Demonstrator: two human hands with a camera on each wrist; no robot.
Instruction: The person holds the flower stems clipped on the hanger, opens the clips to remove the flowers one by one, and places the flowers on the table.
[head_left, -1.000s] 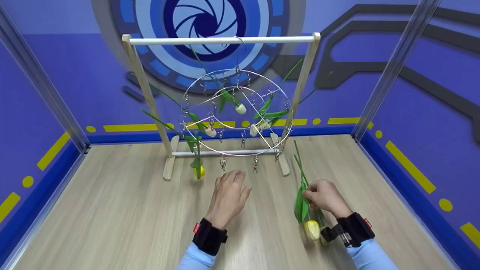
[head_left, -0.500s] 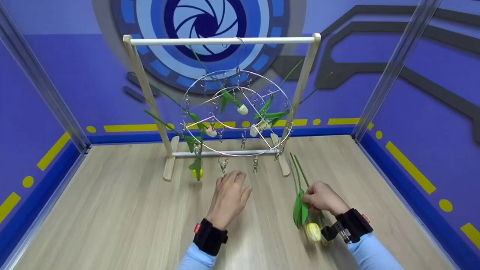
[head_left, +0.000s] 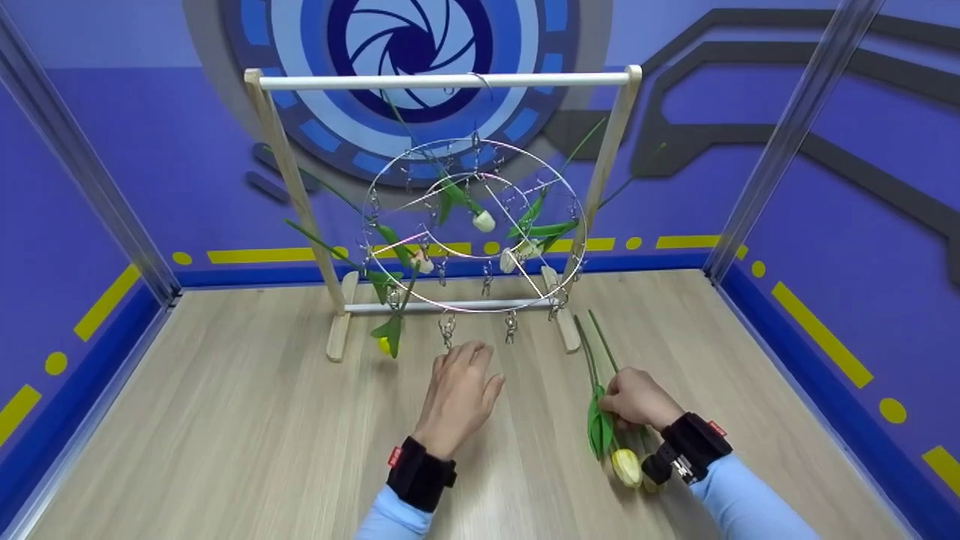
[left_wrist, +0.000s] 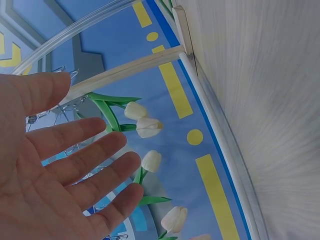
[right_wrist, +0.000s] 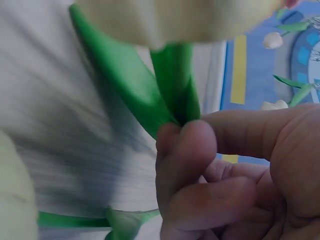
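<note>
My right hand pinches a yellow artificial tulip by its green leaves and stem, low over the table. In the right wrist view the thumb and fingertips close on the base of the leaves. A second yellow tulip lies beside it, mostly hidden by the hand and wrist strap. My left hand hovers before a round metal clip hanger, fingers extended and holding nothing; its palm shows in the left wrist view. Several white tulips hang from the clips, and one yellow tulip at the front left.
The hanger hangs from the white bar of a wooden-legged rack at the back of the wood-grain table. Bare clips dangle along the ring's front edge. Blue printed walls enclose the back and sides.
My right hand has drawn slightly toward me and left with the tulip, whose stem end has come nearer. The hanging yellow tulip has swung a little left. My left hand has stayed in place.
</note>
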